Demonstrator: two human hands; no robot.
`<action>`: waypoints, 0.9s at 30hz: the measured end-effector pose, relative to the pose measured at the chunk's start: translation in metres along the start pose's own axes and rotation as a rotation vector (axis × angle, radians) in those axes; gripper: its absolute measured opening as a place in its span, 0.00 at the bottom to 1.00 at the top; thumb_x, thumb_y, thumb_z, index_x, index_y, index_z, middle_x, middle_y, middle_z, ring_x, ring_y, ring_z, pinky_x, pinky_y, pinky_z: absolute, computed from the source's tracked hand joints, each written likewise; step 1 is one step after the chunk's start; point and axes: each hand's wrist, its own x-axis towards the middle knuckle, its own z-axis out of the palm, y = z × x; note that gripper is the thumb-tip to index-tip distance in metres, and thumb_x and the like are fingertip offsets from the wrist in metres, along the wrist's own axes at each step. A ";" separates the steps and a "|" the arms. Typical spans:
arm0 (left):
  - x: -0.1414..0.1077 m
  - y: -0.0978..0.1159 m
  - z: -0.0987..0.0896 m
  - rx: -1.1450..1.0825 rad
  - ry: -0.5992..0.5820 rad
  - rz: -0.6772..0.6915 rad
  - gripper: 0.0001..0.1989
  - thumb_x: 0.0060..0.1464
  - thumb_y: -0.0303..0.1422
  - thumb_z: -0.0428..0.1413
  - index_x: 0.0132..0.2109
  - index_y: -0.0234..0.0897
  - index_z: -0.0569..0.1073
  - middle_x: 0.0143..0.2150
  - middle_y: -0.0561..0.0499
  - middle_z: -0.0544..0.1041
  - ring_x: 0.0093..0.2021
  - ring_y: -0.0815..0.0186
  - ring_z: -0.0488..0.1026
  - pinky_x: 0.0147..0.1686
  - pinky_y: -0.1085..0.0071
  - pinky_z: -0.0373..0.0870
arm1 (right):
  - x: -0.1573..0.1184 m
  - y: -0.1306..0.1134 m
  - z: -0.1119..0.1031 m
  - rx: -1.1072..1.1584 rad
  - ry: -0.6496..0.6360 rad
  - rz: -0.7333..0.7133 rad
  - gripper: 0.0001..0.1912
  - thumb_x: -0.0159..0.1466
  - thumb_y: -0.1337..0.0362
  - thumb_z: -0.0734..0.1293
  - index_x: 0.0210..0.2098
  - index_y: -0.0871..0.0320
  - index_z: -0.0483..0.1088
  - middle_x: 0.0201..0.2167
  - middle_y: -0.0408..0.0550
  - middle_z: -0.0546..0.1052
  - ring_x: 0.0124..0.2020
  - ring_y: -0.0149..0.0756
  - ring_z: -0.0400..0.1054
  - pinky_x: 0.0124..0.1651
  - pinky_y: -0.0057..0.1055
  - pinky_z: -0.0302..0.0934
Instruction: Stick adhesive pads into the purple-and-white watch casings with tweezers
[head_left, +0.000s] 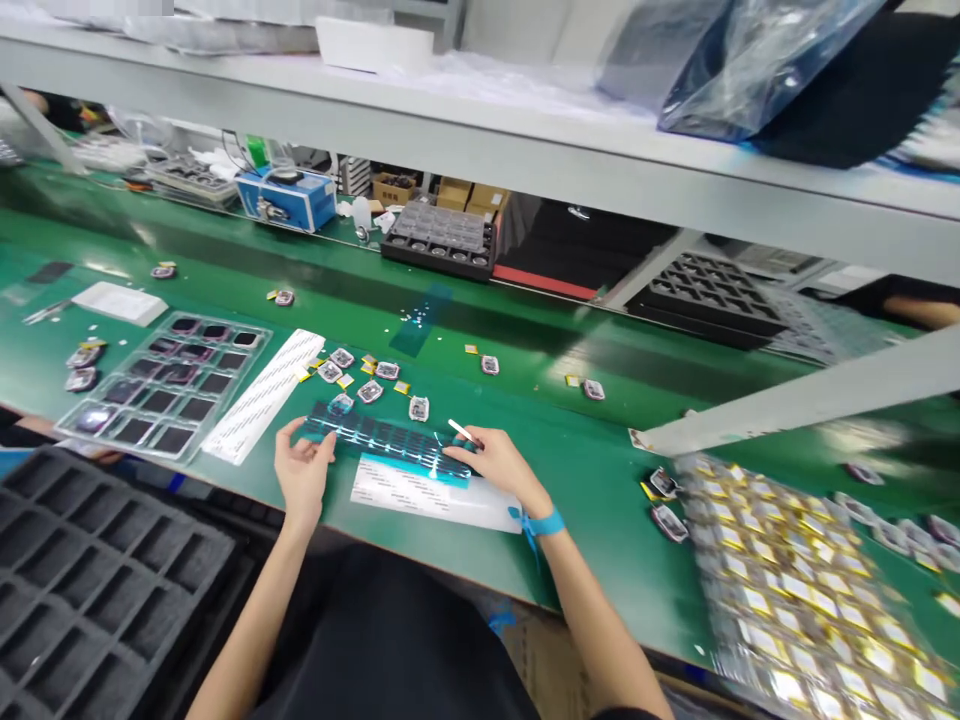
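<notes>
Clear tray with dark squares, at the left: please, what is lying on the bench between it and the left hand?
In the head view, a long white printed strip lies between the clear tray and the left hand.

A long green bench [600, 480] crosses the frame from the left edge to the lower right; a green band [225, 250] runs along its far side, with pale, blurred streaks of reflected light; a thick pale shelf [480, 130] spans the top, bearing a white box [375, 45] at upper centre and clear plastic wrapping [750, 80] at upper right; a slanting pale post [825, 388] cuts across the right; beneath the shelf, a blue box [296, 203] stands at upper left, cardboard boxes [484, 200] at upper centre.
</notes>
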 end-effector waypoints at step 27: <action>-0.019 -0.025 -0.013 0.988 -0.220 0.684 0.15 0.63 0.29 0.52 0.53 0.35 0.79 0.61 0.41 0.79 0.64 0.44 0.73 0.65 0.38 0.64 | -0.001 0.003 0.029 -0.317 0.158 -0.038 0.38 0.63 0.25 0.51 0.20 0.52 0.57 0.15 0.45 0.68 0.19 0.35 0.64 0.26 0.30 0.49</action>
